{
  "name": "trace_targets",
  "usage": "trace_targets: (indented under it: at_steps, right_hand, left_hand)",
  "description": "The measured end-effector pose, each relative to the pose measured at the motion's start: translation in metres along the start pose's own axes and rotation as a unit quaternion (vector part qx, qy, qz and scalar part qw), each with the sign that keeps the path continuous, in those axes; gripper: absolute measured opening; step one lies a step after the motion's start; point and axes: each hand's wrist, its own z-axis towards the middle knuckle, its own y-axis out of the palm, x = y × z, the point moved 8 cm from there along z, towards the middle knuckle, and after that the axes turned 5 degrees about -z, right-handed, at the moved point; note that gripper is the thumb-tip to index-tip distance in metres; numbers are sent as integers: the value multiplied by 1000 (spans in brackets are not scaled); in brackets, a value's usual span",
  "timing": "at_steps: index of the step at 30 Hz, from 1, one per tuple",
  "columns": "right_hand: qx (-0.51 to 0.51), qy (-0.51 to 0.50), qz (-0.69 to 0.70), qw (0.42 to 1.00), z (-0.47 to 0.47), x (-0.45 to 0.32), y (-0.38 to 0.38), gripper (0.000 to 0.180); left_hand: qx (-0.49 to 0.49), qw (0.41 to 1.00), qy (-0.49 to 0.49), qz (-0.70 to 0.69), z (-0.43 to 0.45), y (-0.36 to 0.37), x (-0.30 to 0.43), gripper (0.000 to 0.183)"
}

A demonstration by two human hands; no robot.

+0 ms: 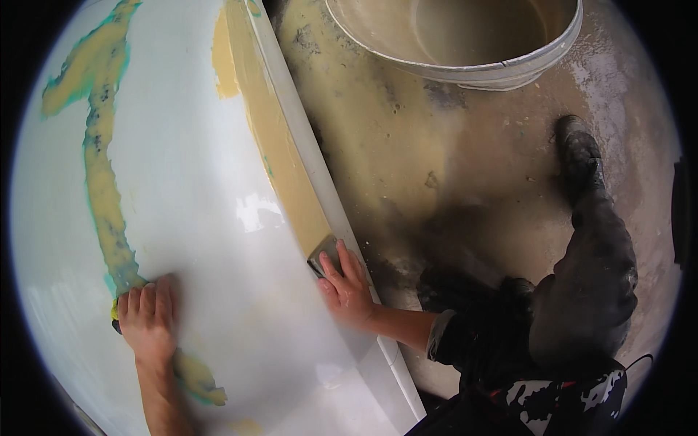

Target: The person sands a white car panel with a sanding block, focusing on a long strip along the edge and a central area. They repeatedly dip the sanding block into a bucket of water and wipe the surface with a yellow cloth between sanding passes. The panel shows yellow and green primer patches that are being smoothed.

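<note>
My left hand (148,313) is closed around a yellow and black object (115,316), mostly hidden beneath the fingers, at the lower end of a long filler patch (103,191) with green edges. My right hand (346,283) presses a dark, flat block (327,256) against the tan filler strip (289,185) along the panel's edge. Both hands rest on a large, glossy white curved panel (180,180). A smaller filler patch (199,379) lies below and right of my left hand.
A wide round tub (376,52) stands on the wet, stained floor (491,152) at the top right. My leg and dark boot (578,144) are at the right. The panel's raised white edge (305,136) borders the floor.
</note>
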Motion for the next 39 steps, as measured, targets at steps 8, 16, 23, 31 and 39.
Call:
trace_targets:
  at_steps: [8, 16, 23, 31, 39]
  right_hand:
    - [18, 164, 16, 986, 114, 99, 66, 53]
    - [-110, 494, 515, 692, 62, 116, 22, 45]
    - [-153, 620, 512, 575, 68, 125, -7, 46]
    - [-145, 625, 527, 557, 99, 144, -19, 40]
    - [-121, 650, 513, 548, 129, 162, -57, 43]
  left_hand:
    - [11, 1000, -3, -4, -6, 0, -3, 18]
    - [17, 998, -49, -21, -1, -2, -6, 31]
    - [-7, 923, -320, -215, 92, -18, -12, 45]
    - [235, 711, -336, -571, 347, -49, 35, 34]
    - [-23, 736, -65, -673, 545, 31, 203, 40]
